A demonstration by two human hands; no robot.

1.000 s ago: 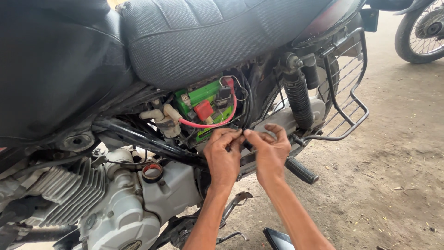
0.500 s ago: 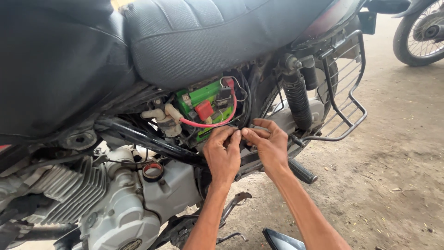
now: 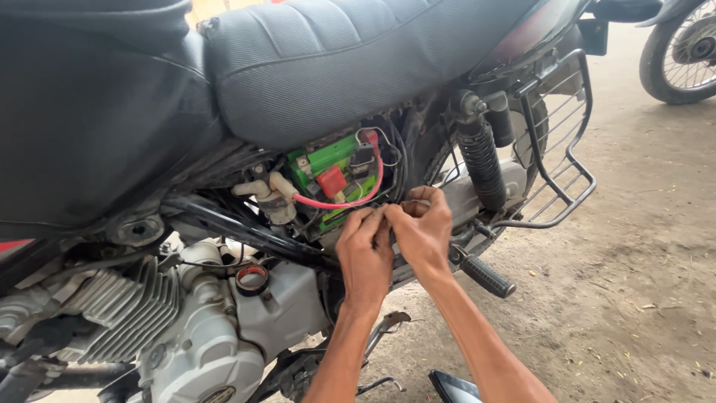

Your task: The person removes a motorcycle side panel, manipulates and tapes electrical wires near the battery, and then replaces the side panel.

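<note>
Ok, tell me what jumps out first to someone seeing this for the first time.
The bright green battery under the black seat, looped by a red cable, draws the eye first. Just below it, the left hand and right hand press together, fingertips pinching something small and hidden. Lower left sits the silver finned engine.

Green battery (image 3: 328, 168) under the seat — perhaps labelled — red tag (image 3: 332, 181) in front.
</note>
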